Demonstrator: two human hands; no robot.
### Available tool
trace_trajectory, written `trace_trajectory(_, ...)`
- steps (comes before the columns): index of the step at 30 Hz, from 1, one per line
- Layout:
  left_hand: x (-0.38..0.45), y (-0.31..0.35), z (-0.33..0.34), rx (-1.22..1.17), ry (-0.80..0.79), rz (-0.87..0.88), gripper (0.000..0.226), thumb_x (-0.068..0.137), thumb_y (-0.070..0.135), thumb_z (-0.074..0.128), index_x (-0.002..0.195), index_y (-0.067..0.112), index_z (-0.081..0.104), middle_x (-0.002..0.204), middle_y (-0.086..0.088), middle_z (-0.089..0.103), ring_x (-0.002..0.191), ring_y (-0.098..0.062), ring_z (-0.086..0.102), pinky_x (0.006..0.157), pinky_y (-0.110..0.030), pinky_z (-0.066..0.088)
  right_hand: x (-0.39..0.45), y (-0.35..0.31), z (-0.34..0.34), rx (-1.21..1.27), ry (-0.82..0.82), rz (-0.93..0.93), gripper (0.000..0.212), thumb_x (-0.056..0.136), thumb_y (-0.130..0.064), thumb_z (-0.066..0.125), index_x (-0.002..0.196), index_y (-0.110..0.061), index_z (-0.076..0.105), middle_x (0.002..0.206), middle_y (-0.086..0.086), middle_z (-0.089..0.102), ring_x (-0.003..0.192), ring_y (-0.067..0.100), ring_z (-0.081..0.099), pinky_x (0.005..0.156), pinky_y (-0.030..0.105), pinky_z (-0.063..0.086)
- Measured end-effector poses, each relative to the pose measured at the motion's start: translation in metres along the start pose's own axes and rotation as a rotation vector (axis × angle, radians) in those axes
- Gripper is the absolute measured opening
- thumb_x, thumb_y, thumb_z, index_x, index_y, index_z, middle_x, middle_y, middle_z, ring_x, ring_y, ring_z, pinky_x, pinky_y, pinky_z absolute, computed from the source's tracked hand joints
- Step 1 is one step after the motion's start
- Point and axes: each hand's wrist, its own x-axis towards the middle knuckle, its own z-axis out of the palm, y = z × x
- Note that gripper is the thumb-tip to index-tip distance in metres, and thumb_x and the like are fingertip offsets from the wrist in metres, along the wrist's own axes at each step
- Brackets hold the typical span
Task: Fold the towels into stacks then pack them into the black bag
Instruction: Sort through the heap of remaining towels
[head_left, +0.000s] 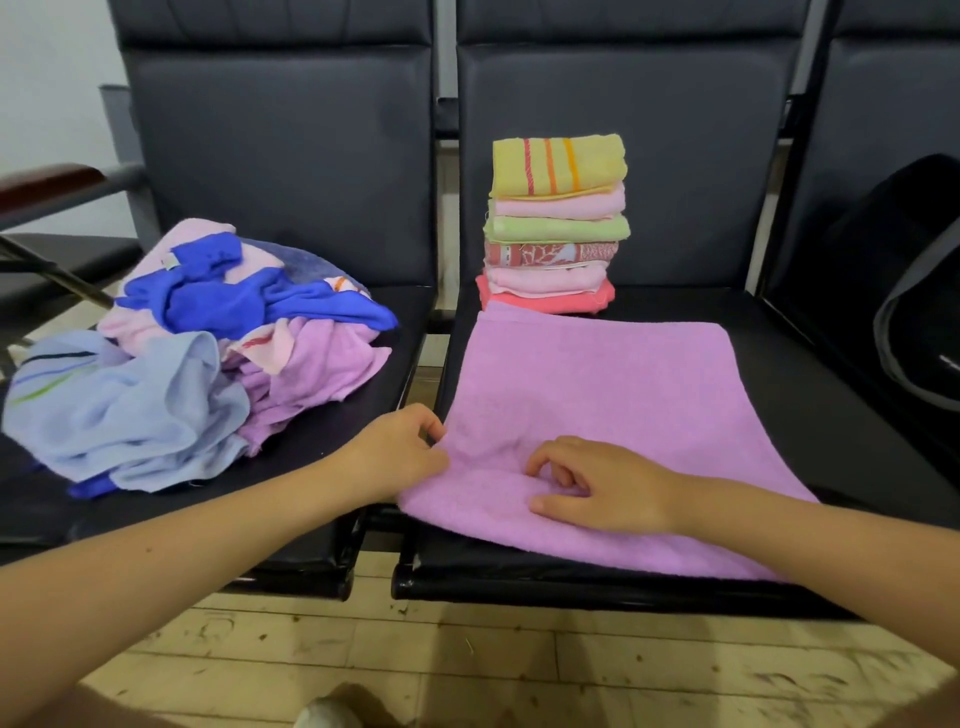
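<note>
Head view: a lilac terry towel (597, 415) lies flat on the black padded bench (810, 374), mid-fold. The left hand (400, 452) pinches its near-left edge; the right hand (597, 486) rests loosely curled on it. Next, probably, that edge goes across. Six folded towels (556, 223) are stacked behind; the black bag (914, 291) waits at right.

A single wide-angle view from a camera worn on the person's head, looking forward and steeply down. It sits close above a row of dark padded seats (779, 364), whose backrests fill the top of the frame. Both forearms reach in from the bottom corners, with the left hand (400, 452) and right hand (602, 483) near the centre. The tiled floor (519, 670) shows along the bottom edge. Straight lines bow at the edges.
</note>
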Motion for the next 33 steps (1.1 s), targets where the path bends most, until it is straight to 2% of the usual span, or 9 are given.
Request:
trace_trajectory(5, -0.009, 0.001, -0.005, 0.085, -0.206, 0.017, 0.024, 0.085, 0.014, 0.063, 0.104, 0.019, 0.048, 0.067, 0.003, 0.051, 0.055, -0.012, 0.049, 0.053, -0.025, 0.043, -0.001, -0.001, 0.0, 0.0, 0.003, -0.005, 0.031, 0.091, -0.047, 0.057, 0.117, -0.032, 0.052, 0.086, -0.019, 0.045, 0.075, -0.004, 0.047, 0.069, 0.007, 0.035)
trace_trajectory(9, -0.014, 0.001, -0.012, 0.279, -0.167, 0.052, 0.04, 0.079, 0.022, 0.069, 0.108, 0.023, 0.042, 0.082, -0.001, 0.058, 0.068, -0.012, 0.053, 0.061, -0.029, 0.045, -0.001, -0.002, 0.002, -0.003, 0.015, -0.014, 0.031, 0.091, -0.047, 0.056, 0.118, -0.032, 0.052, 0.085, -0.019, 0.044, 0.074, -0.005, 0.047, 0.068, 0.006, 0.034)
trace_trajectory(13, -0.024, 0.007, -0.006, 0.371, 0.016, 0.382, 0.034, 0.078, 0.024, 0.061, 0.104, 0.03, 0.041, 0.081, 0.011, 0.048, 0.079, -0.009, 0.047, 0.063, -0.023, 0.04, -0.004, -0.003, 0.001, -0.044, 0.05, -0.035, 0.025, 0.089, -0.048, 0.059, 0.107, -0.032, 0.052, 0.086, -0.018, 0.046, 0.074, -0.003, 0.048, 0.068, 0.009, 0.036)
trace_trajectory(16, -0.028, 0.018, 0.009, 0.353, -0.02, 0.572, 0.023, 0.079, 0.041, 0.051, 0.099, 0.03, 0.052, 0.088, 0.012, 0.053, 0.088, -0.006, 0.047, 0.076, -0.026, 0.044, -0.008, -0.005, -0.003, -0.044, 0.097, -0.101, 0.02, 0.084, -0.048, 0.062, 0.087, -0.032, 0.05, 0.083, -0.014, 0.052, 0.075, 0.003, 0.05, 0.07, 0.016, 0.042)
trace_trajectory(18, -0.028, 0.019, 0.024, 0.439, -0.084, 0.68, 0.035, 0.079, 0.058, 0.045, 0.098, 0.03, 0.056, 0.093, 0.012, 0.056, 0.089, -0.007, 0.048, 0.077, -0.026, 0.043, -0.009, -0.005, -0.007, -0.05, 0.077, -0.129, 0.023, 0.078, -0.056, 0.054, 0.081, -0.033, 0.051, 0.082, -0.013, 0.054, 0.077, 0.006, 0.052, 0.071, 0.018, 0.042)
trace_trajectory(21, -0.022, 0.016, 0.044, 0.657, -0.09, 0.835, 0.046, 0.077, 0.066, 0.046, 0.1, 0.026, 0.052, 0.097, 0.007, 0.052, 0.089, -0.014, 0.048, 0.076, -0.03, 0.041, -0.011, -0.003, -0.012, -0.045, 0.03, -0.125, 0.017, 0.082, -0.042, 0.059, 0.086, -0.025, 0.06, 0.083, -0.013, 0.053, 0.078, 0.007, 0.052, 0.073, 0.018, 0.042)
trace_trajectory(24, -0.017, 0.02, 0.05, 0.605, -0.061, 0.929, 0.031, 0.085, 0.054, 0.049, 0.091, 0.024, 0.049, 0.089, 0.007, 0.05, 0.081, -0.015, 0.047, 0.07, -0.032, 0.045, -0.012, 0.001, -0.021, -0.035, -0.014, -0.084, 0.013, 0.09, -0.03, 0.061, 0.095, -0.018, 0.065, 0.083, -0.013, 0.054, 0.074, 0.003, 0.049, 0.071, 0.013, 0.039)
trace_trajectory(29, -0.011, 0.035, 0.056, 0.392, -0.007, 0.753, 0.011, 0.094, 0.033, 0.043, 0.091, 0.022, 0.043, 0.087, 0.002, 0.056, 0.077, -0.018, 0.05, 0.064, -0.031, 0.035, -0.02, 0.005, -0.036, 0.018, -0.118, 0.004, 0.029, 0.094, -0.047, 0.053, 0.097, -0.021, 0.065, 0.082, -0.016, 0.059, 0.069, -0.003, 0.049, 0.066, 0.008, 0.037)
trace_trajectory(33, 0.004, 0.042, 0.056, 0.353, 0.024, 0.574, 0.007, 0.1, 0.03, 0.039, 0.099, 0.022, 0.039, 0.085, 0.0, 0.059, 0.077, -0.02, 0.054, 0.063, -0.032, 0.034, -0.029, 0.005, -0.042, 0.023, -0.183, 0.049, 0.029, 0.085, -0.053, 0.063, 0.084, -0.025, 0.059, 0.074, -0.009, 0.057, 0.064, 0.004, 0.046, 0.06, 0.018, 0.037)
